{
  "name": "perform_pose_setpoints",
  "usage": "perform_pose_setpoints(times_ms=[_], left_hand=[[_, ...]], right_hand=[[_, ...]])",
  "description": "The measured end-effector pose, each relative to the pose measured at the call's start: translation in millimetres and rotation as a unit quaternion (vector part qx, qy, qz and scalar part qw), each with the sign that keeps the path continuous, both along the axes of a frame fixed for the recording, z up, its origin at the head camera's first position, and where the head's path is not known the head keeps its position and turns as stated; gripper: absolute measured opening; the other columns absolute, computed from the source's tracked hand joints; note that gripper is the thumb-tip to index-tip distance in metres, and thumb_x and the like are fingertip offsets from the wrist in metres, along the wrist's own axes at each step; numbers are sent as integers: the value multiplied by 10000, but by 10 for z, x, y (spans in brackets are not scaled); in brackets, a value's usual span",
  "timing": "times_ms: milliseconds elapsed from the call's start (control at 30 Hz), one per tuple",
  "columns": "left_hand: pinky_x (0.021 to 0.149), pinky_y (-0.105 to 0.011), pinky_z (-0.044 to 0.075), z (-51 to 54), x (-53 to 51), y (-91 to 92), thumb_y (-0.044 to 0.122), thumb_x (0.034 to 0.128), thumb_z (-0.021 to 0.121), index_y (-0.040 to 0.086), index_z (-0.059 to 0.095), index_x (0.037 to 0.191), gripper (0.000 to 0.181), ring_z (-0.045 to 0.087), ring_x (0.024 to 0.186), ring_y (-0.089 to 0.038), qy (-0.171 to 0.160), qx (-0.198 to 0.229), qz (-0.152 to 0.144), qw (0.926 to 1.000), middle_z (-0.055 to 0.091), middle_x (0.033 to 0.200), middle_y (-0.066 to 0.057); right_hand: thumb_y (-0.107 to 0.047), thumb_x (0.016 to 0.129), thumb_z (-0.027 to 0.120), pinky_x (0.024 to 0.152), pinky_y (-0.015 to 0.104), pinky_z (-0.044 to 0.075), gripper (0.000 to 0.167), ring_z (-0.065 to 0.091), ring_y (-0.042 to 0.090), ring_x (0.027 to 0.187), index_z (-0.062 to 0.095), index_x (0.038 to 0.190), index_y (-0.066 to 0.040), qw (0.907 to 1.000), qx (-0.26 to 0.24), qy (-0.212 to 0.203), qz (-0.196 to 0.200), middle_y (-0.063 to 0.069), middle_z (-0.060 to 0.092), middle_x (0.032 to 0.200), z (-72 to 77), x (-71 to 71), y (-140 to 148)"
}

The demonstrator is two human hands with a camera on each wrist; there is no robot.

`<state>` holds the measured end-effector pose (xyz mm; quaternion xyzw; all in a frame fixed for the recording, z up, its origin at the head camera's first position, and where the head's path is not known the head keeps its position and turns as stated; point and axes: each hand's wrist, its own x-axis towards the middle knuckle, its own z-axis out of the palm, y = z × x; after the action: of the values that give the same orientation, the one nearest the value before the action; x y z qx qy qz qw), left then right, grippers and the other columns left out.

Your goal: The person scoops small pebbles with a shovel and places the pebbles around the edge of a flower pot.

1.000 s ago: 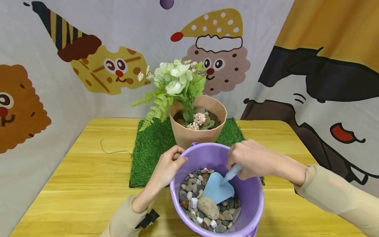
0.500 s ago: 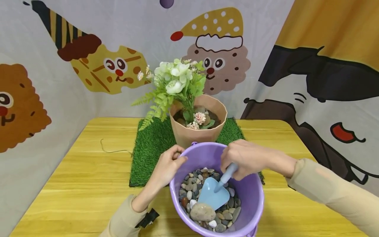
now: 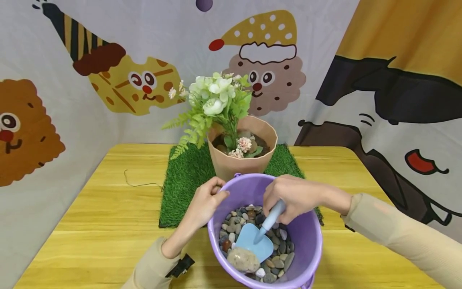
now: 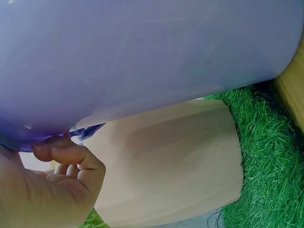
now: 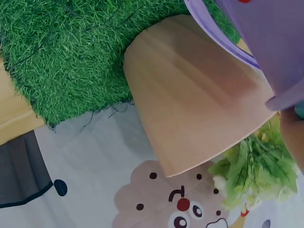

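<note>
My left hand (image 3: 206,202) grips the upper left rim of the purple bucket (image 3: 304,241); in the left wrist view the fingers (image 4: 71,156) curl at that rim. Inside the bucket, my right hand (image 3: 290,197) holds the grey-blue handle of a small light blue shovel (image 3: 254,243). The blade lies tilted over the pebbles (image 3: 278,263), its lower left edge against a large smooth beige stone (image 3: 243,260) near the bucket's front left wall. Only a sliver of my right hand (image 5: 292,137) shows at the edge of the right wrist view.
Just behind the bucket, a peach plant pot (image 3: 240,166) with white flowers (image 3: 216,94) and stones stands on a green grass mat (image 3: 184,192). A thin dark wire (image 3: 142,184) lies left on the wooden table (image 3: 94,233). A printed cloth (image 3: 195,48) hangs behind.
The shovel and my right hand have moved left and toward the front of the bucket. The large stone has shifted the same way. My left hand has stayed at the rim.
</note>
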<state>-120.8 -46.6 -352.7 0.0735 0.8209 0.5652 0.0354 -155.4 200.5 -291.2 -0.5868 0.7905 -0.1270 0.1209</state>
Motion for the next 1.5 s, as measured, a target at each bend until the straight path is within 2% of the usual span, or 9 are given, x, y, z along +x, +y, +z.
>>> perform_pose_setpoints(times_ms=[300,600,967,1167,1333,1500], left_hand=[[484,-216,317,3,0,6,110,834,592,64,637,954,137,374,537,-125,69,-5,26,10000,496,633,8],[484,-212,322,3,3,4,108,834,595,64,638,958,138,384,540,-122,53,8,37,10000,508,640,5],[511,-215,341,-1,1,2,110,831,597,61,637,957,141,394,537,-113,97,3,26,9999,521,644,-3],[536,-230,371,3,-1,3,111,830,595,50,634,963,152,446,563,-123,122,18,33,9999,562,668,-35],[525,-224,356,13,4,4,109,829,597,62,636,954,140,427,553,-123,64,49,55,10000,543,653,-19],[520,-223,357,6,8,9,109,832,597,61,636,951,134,427,556,-130,71,60,41,9999,542,653,-21]], right_hand=[[-90,680,740,627,127,445,224,507,-59,684,711,838,-245,9977,-477,-453,183,-139,653,774,104,-58,104],[-54,707,741,625,166,479,237,558,-5,719,714,874,-220,9934,-753,-859,48,-91,687,817,178,-138,253],[-33,732,750,611,175,473,271,567,30,713,709,916,-229,9919,-955,-705,-444,-99,681,854,369,-297,516],[-32,745,750,573,186,461,277,557,35,673,705,925,-238,9909,-906,-563,-816,-105,670,844,470,-427,667],[-44,741,762,588,189,446,284,557,28,691,708,927,-252,9893,-820,-249,-1179,-125,670,852,549,-551,783],[-51,750,757,615,178,438,274,559,28,720,712,915,-266,9858,-675,-145,-1534,-139,677,871,589,-663,848]])
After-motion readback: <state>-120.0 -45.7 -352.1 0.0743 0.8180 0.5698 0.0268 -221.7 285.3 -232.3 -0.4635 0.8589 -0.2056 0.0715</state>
